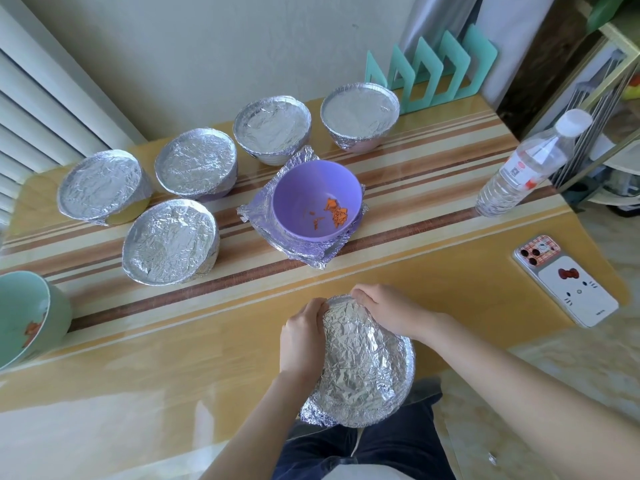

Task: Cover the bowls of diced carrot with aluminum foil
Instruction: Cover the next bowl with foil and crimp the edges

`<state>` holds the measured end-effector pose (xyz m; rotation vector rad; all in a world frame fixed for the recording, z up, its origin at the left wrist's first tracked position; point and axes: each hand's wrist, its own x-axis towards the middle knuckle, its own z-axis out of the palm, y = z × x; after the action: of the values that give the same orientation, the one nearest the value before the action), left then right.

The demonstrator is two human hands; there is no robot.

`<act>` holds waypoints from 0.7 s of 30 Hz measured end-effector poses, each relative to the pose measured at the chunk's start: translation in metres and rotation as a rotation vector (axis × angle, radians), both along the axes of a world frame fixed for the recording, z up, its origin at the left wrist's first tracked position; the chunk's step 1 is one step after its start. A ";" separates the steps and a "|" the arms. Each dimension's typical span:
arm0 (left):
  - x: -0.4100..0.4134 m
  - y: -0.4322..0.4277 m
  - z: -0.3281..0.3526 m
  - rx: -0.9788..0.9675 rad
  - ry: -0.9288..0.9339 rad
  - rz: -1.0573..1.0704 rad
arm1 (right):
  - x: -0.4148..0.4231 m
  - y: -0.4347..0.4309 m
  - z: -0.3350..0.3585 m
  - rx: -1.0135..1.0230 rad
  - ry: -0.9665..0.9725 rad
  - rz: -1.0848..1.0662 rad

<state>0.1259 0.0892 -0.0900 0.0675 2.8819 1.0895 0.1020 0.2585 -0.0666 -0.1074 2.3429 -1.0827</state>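
Note:
A foil-covered bowl (360, 362) sits tilted toward me at the table's near edge. My left hand (301, 337) grips its left rim and my right hand (388, 310) curls over its far right rim, both pressing the foil. An uncovered purple bowl (317, 199) with diced carrot (336, 216) stands on a crumpled foil sheet (263, 209) at mid-table. An uncovered green bowl (27, 317) with carrot stands at the left edge. Several foil-covered bowls, one of them (171, 240), sit behind.
A phone (564, 278) lies at the right on the striped table (173, 341). A water bottle (530, 164) stands at the far right. A teal rack (433, 71) stands against the wall. A white radiator is at the left.

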 end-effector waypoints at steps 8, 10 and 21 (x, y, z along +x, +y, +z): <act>0.003 0.000 -0.002 0.003 -0.023 0.031 | 0.018 0.002 -0.009 0.004 0.071 -0.117; 0.002 0.002 -0.001 0.001 -0.016 0.023 | 0.019 0.003 -0.008 -0.004 0.066 -0.138; 0.003 0.000 0.000 0.015 -0.017 0.031 | 0.020 0.010 -0.004 0.114 -0.024 -0.071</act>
<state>0.1289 0.0894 -0.0896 0.0143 2.8691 1.1110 0.1224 0.2689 -0.0710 0.0310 2.3968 -0.9754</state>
